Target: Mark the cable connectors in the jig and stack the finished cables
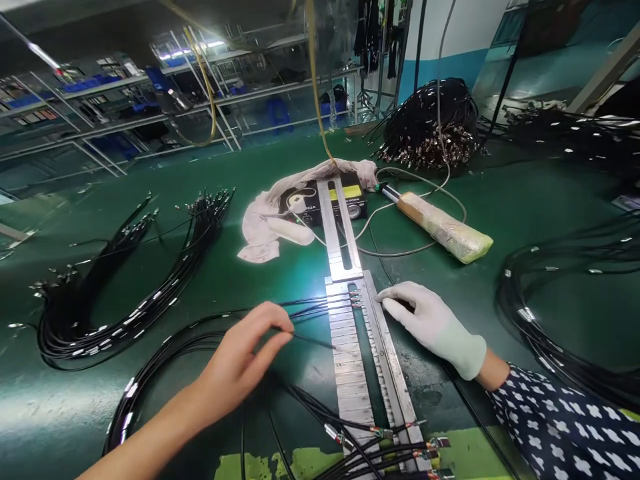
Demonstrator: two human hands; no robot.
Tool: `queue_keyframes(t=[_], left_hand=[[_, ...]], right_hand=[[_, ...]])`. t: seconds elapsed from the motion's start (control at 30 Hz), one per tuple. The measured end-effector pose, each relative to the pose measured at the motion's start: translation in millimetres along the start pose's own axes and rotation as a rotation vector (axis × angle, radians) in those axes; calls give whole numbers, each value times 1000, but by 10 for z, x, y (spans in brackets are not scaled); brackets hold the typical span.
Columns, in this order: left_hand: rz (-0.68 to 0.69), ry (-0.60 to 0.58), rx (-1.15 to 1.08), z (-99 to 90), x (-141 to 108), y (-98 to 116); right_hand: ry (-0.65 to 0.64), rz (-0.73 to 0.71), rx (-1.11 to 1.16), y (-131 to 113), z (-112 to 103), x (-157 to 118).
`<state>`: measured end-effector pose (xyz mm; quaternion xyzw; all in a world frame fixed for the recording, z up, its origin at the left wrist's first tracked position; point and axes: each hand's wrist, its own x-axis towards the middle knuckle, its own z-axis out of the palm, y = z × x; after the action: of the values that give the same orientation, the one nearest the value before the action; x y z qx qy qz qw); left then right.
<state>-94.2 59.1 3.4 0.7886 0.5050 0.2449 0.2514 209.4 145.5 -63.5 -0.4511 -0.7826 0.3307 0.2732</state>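
My left hand (253,347), bare, pinches a thin black cable (313,341) between thumb and forefinger. The cable's end points at the slotted metal fixture (345,363) in the middle of the bench. Above it, several black cables (313,308) lie across the fixture's upper slots, their stripped ends (356,299) over the long opening. My right hand (430,320), in a white glove, rests at the fixture's right rail (383,333). Its thumb and forefinger are closed together by the rail; whatever may be between them is hidden.
Bundles of black cables (170,300) lie left, with a coil (525,313) right. More cable ends (383,433) cross the fixture's near end. Beyond stand a black box (355,200) partly under a pale cloth (257,227), a tape-wrapped handle (440,223) and a cable heap (430,120).
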Motion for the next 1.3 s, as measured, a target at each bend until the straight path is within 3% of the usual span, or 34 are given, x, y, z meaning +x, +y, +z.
queue_keyframes(t=[0.07,0.17,0.27,0.43,0.57,0.73,0.93,1.13,1.3], left_hand=[[2,84,106,156,60,-92],[46,27,277,388,129,-193],[126,-32,302,497,172,-220],[212,-14,175,522,261,-238],[287,38,246,537,372,-283],[324,-19,336,476,467,-293],[335,-37,269,477,519,-310],[299,-48,210,490,436,-321],[237,-33,415,521,283,-295]], right_hand=[[1,0,-7,-7,-2,-2],[4,0,-18,-18,-10,-2],[4,-4,-25,-19,-15,2],[-2,-24,-24,4,-5,13],[-1,-28,-23,6,0,17],[0,-24,-16,-1,-5,18],[-9,-19,-23,22,1,22],[-1,-20,-9,13,-9,9],[-6,-4,10,17,-10,36]])
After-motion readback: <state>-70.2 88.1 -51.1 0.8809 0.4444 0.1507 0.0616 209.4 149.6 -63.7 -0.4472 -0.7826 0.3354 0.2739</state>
